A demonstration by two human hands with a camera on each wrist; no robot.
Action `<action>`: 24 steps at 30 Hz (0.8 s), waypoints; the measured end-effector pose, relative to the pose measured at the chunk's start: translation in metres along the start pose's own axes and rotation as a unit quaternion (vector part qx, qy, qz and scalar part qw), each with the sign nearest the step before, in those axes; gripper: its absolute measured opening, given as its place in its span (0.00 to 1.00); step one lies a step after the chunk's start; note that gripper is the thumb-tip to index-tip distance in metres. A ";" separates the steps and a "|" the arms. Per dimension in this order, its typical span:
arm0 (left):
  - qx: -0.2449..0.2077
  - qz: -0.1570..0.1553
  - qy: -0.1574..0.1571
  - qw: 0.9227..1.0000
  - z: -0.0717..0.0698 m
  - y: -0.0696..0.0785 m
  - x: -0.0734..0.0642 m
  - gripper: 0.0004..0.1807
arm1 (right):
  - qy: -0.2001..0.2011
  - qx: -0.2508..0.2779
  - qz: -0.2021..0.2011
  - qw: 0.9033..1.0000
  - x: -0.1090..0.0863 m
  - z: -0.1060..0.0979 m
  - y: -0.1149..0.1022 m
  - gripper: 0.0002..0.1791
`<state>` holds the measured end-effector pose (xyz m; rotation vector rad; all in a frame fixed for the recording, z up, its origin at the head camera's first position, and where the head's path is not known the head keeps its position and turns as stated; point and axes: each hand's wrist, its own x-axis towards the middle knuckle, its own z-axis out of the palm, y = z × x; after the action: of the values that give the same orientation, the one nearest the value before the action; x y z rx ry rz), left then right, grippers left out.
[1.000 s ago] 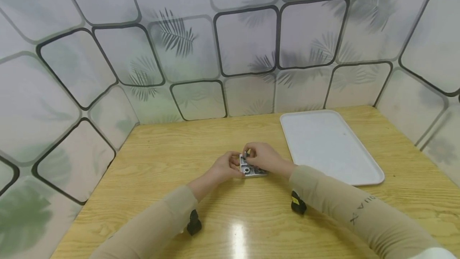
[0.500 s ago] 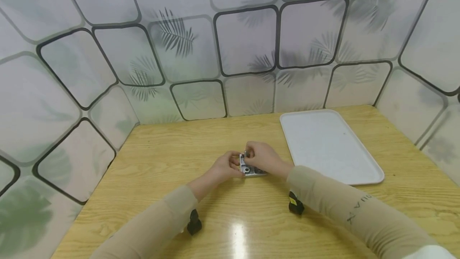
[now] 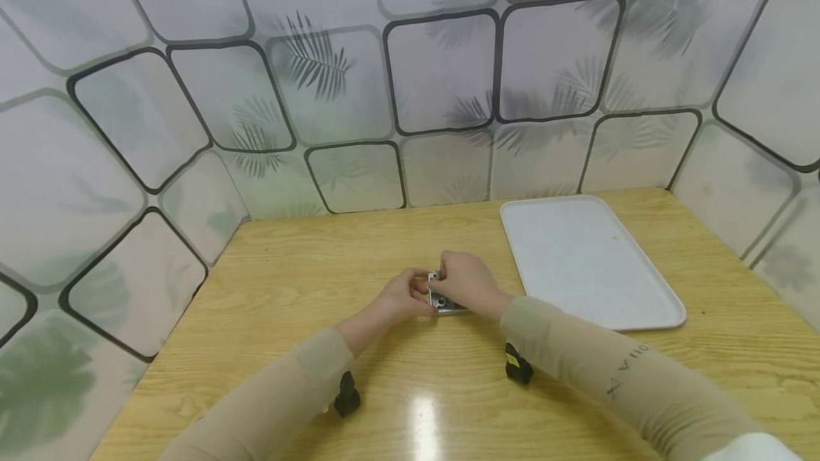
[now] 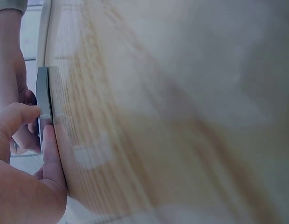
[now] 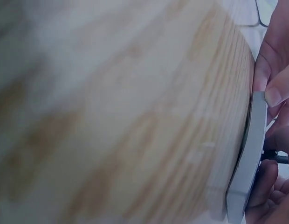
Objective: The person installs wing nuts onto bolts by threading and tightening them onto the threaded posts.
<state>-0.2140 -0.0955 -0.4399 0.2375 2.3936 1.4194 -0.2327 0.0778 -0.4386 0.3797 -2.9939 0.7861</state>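
Note:
A small grey metal plate [image 3: 442, 303] with a raised ring and recesses in its top lies on the table. My left hand [image 3: 400, 297] grips its left edge, thumb at the near side and fingers at the far side. Over the plate's far half, my right hand [image 3: 470, 282] pinches a small upright piece. In the right wrist view that piece is a dark screw-like pin [image 5: 277, 157], mostly hidden by fingers. The plate's pale side wall [image 4: 43, 88] shows in the left wrist view. My right palm covers the plate's right part.
A white rectangular tray [image 3: 576, 255] lies at the right, close beside my right forearm. The wooden table [image 3: 307, 262] ends at a patterned wall covering [image 3: 442, 77] at the back and sides.
My right hand has turned and its wrist has shifted slightly left, covering more of the plate. The left hand and the plate stay in place.

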 end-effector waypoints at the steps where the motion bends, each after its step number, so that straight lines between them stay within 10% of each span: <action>1: 0.000 0.000 -0.001 1.000 0.000 0.000 0.000 0.44 | -0.001 -0.002 0.001 1.000 0.000 0.000 -0.001 0.12; 14: -0.007 0.004 -0.007 1.000 0.001 -0.002 0.001 0.44 | -0.028 0.072 -0.002 0.997 -0.004 -0.006 0.006 0.18; 24: -0.008 -0.002 0.004 1.000 0.002 -0.001 0.003 0.44 | -0.057 0.211 -0.028 0.975 -0.004 -0.010 0.024 0.16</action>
<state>-0.2157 -0.0938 -0.4419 0.2230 2.3871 1.4413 -0.2355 0.1042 -0.4416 0.5315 -2.8799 1.4438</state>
